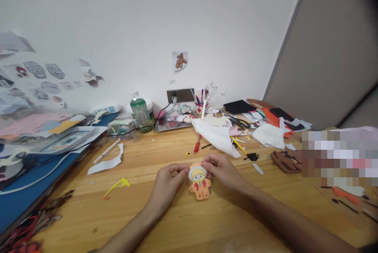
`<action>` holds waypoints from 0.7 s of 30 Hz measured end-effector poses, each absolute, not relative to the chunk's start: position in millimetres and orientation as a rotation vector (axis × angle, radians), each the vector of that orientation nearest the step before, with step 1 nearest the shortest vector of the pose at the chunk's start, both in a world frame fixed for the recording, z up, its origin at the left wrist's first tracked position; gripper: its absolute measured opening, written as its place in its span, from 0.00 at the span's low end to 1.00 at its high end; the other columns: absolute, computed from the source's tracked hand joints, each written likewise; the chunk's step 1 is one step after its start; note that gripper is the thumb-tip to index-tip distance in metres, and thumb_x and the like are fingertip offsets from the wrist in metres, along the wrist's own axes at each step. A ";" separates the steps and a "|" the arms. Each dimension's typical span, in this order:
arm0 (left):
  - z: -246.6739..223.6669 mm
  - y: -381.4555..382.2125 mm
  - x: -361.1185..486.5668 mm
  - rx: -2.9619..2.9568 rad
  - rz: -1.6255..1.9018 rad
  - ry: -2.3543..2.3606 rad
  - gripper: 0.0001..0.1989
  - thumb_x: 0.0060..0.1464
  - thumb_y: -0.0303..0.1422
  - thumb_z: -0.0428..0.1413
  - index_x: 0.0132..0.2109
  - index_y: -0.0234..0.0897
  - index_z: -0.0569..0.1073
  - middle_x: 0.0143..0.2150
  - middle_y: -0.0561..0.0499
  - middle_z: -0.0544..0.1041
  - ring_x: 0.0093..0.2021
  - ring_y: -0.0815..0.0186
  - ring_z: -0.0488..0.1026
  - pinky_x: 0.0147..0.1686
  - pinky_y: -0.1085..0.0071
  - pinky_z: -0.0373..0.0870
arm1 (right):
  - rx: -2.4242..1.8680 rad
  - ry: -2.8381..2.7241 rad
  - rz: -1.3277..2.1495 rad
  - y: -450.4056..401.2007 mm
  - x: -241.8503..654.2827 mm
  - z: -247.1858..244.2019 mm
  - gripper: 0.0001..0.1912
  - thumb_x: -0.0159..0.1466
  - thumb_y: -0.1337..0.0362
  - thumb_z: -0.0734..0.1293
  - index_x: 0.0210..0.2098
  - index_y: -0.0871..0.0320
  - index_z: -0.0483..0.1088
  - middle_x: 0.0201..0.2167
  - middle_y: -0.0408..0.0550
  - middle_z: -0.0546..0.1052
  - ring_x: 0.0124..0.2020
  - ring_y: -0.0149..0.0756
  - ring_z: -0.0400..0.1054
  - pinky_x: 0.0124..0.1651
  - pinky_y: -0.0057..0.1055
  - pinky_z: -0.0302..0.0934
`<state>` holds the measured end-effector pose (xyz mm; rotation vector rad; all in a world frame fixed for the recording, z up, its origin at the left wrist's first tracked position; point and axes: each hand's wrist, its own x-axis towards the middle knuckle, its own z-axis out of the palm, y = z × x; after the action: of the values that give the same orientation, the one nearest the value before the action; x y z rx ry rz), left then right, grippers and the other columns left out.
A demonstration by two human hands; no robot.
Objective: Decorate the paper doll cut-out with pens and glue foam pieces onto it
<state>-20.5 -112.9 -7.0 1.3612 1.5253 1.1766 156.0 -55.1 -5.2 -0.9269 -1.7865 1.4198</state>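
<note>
A small paper doll [200,182] in an orange outfit, with a white-rimmed hood and yellow hair, is held upright just above the wooden table [141,221]. The fingers of my left hand [169,180] pinch the left edge of its hood; a ring shows on one finger. On the other side, my right hand [220,170] pinches the upper right edge of the hood. The doll's face and body are uncovered between the two hands.
White paper [217,133], scissors [240,122] and colored scraps lie behind my right hand. A green bottle [141,113] and a tray [173,126] stand near the wall. Yellow paper [119,184] lies left; a brown cutout [286,161] lies right.
</note>
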 end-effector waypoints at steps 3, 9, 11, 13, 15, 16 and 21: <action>-4.1 -114.2 -20.9 1.446 1.152 1.579 0.13 0.47 0.39 0.53 0.31 0.34 0.76 0.32 0.46 0.77 0.34 0.60 0.70 0.36 0.69 0.63 | -0.930 -1.815 1.400 -54.8 156.3 -6.0 0.09 0.59 0.61 0.61 0.26 0.61 0.64 0.19 0.41 0.67 0.20 0.27 0.61 0.23 0.24 0.55; -0.1 -113.7 -18.7 1.340 1.095 1.531 0.13 0.46 0.39 0.53 0.28 0.31 0.74 0.22 0.50 0.73 0.23 0.67 0.66 0.25 0.74 0.59 | -0.939 -1.861 1.338 -56.6 155.7 -4.7 0.10 0.59 0.61 0.60 0.25 0.60 0.64 0.20 0.41 0.67 0.21 0.28 0.61 0.24 0.25 0.56; -2.4 -113.5 -17.8 1.301 1.078 1.554 0.12 0.45 0.38 0.53 0.27 0.31 0.72 0.18 0.54 0.69 0.19 0.71 0.61 0.20 0.75 0.55 | -0.939 -1.866 1.340 -57.1 155.3 -4.7 0.09 0.59 0.61 0.61 0.26 0.60 0.64 0.20 0.42 0.68 0.21 0.28 0.62 0.24 0.25 0.56; -6.1 -113.5 -17.6 1.316 1.106 1.573 0.11 0.46 0.38 0.52 0.28 0.33 0.72 0.19 0.54 0.69 0.19 0.71 0.61 0.20 0.76 0.55 | -0.943 -1.852 1.354 -56.9 154.9 -4.9 0.09 0.59 0.61 0.61 0.26 0.60 0.64 0.20 0.41 0.68 0.21 0.28 0.62 0.24 0.25 0.56; -9.4 -113.4 -18.6 1.363 1.144 1.593 0.10 0.46 0.37 0.52 0.29 0.34 0.71 0.24 0.52 0.72 0.23 0.69 0.64 0.22 0.76 0.57 | -0.941 -1.825 1.371 -56.2 154.7 -4.6 0.09 0.59 0.61 0.61 0.25 0.60 0.64 0.20 0.41 0.68 0.21 0.28 0.62 0.24 0.25 0.56; -10.4 -113.2 -19.3 1.385 1.156 1.604 0.09 0.46 0.37 0.52 0.29 0.35 0.71 0.25 0.51 0.72 0.24 0.68 0.65 0.23 0.75 0.58 | -0.937 -1.812 1.374 -55.8 154.7 -4.2 0.10 0.58 0.61 0.61 0.25 0.60 0.64 0.19 0.41 0.68 0.21 0.28 0.62 0.24 0.25 0.56; -10.5 -111.8 -24.3 1.438 1.267 1.570 0.08 0.51 0.36 0.48 0.28 0.37 0.65 0.23 0.55 0.66 0.23 0.69 0.62 0.24 0.75 0.57 | -0.920 -1.759 1.385 -54.4 155.1 -2.3 0.09 0.58 0.61 0.61 0.25 0.60 0.64 0.20 0.41 0.68 0.21 0.28 0.62 0.25 0.25 0.57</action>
<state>-24.3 -111.8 -10.5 1.4377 1.5704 1.2674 155.1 -54.4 -2.3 -0.9197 -1.7594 1.3853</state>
